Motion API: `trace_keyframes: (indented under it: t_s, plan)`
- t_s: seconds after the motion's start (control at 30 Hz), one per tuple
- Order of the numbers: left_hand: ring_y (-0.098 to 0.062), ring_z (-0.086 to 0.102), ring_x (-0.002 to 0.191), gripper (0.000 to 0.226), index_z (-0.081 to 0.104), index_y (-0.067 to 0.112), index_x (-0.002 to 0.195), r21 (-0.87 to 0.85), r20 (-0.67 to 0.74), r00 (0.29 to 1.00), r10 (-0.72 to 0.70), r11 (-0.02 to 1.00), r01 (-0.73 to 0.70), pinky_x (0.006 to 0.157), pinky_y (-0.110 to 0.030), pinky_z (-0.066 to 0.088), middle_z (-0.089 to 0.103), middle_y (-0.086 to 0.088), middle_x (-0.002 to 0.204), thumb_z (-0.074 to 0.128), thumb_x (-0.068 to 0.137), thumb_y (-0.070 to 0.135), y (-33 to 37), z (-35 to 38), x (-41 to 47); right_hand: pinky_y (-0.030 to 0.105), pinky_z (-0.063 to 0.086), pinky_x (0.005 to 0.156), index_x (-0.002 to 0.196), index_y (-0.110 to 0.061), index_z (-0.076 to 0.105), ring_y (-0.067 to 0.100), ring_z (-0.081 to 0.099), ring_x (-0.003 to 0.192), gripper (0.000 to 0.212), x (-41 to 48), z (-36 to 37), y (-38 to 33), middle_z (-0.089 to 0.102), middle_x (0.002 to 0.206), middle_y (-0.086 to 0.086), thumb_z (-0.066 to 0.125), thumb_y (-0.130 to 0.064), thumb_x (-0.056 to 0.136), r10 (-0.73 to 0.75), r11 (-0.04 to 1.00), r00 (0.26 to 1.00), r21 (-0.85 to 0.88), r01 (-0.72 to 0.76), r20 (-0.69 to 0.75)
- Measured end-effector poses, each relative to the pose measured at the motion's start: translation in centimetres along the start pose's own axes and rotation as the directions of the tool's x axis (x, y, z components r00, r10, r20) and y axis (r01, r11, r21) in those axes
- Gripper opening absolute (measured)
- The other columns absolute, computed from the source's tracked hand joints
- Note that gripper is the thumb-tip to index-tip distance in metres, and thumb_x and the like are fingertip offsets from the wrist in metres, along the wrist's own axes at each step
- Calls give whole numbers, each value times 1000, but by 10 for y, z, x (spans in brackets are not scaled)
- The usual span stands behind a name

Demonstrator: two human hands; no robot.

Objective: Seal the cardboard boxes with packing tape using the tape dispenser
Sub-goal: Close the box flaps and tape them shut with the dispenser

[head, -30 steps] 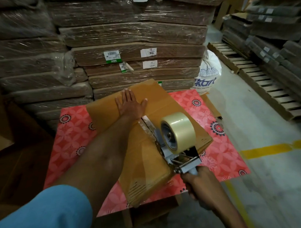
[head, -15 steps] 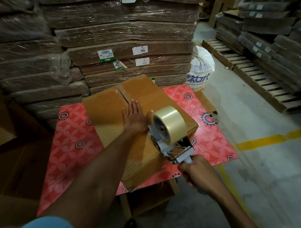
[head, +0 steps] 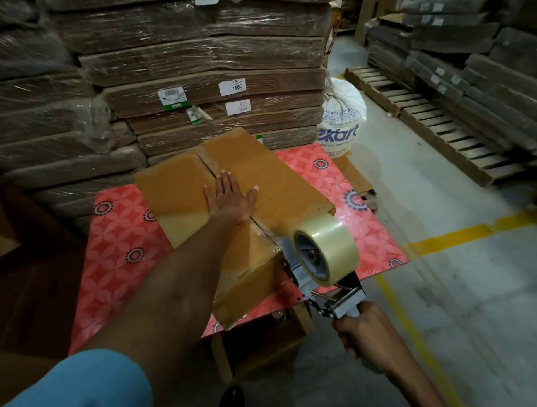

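Observation:
A brown cardboard box [head: 175, 191] lies on a small table with a red flowered top [head: 120, 257]. Its flaps are closed and a seam runs down the middle. My left hand [head: 230, 198] presses flat on the box top over the seam, fingers straight. My right hand [head: 361, 334] grips the handle of the tape dispenser [head: 312, 278], which carries a roll of clear tape [head: 326, 250]. The dispenser's front sits at the box's near right corner, and shiny tape shows along the seam behind it.
Shrink-wrapped stacks of flat cardboard [head: 201, 71] stand right behind the table. A white printed sack [head: 340, 124] sits at the back right. Wooden pallets [head: 425, 118] and more stacks line the right side. A yellow line [head: 463, 236] crosses the grey floor.
The dispenser has come back toward me along the seam to the box's near edge. My left hand stays flat on the box top.

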State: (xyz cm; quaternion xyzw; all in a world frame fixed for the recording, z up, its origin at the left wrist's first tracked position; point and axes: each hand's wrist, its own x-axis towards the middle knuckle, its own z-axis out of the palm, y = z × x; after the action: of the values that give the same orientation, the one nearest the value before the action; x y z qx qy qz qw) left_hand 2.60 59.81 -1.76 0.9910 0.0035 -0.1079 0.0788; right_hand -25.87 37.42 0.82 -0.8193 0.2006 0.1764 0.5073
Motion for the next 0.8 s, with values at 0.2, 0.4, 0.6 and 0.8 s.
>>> trace_keyframes:
  t_s: [0.2,0.4,0.6,0.8]
  plan:
    - [-28,-17,153,91,-11,8,158,-33,-16,1000,4,999,-4,121,-60,-9,-20,-12,165,6,96,72,3,-6,-11,35,42,50,37,-12,50,22,48,37,46,8,11,3,53,40,11,64,-2,80,-30,999,999,21,31,-29]
    - [-23,-18,153,76,-12,14,159,154,-6,846,533,836,-526,123,-55,-8,-18,-8,165,4,99,57,9,29,-93,27,44,51,48,-16,56,10,51,41,43,23,32,15,55,42,-1,62,4,85,-19,991,1000,134,18,1]
    - [-19,-19,152,73,-13,20,159,164,-3,823,569,812,-561,124,-53,-9,-18,-1,165,21,104,53,-1,37,-101,35,37,49,51,-11,58,25,49,40,29,37,40,31,54,50,18,59,9,73,-10,963,999,267,19,-33]
    - [-17,-18,153,78,-12,21,159,107,-8,828,560,824,-556,124,-49,-11,-19,2,165,9,100,67,1,33,-105,27,29,41,59,-11,51,20,36,38,20,36,43,48,42,52,9,53,-1,76,159,764,961,589,-264,224]
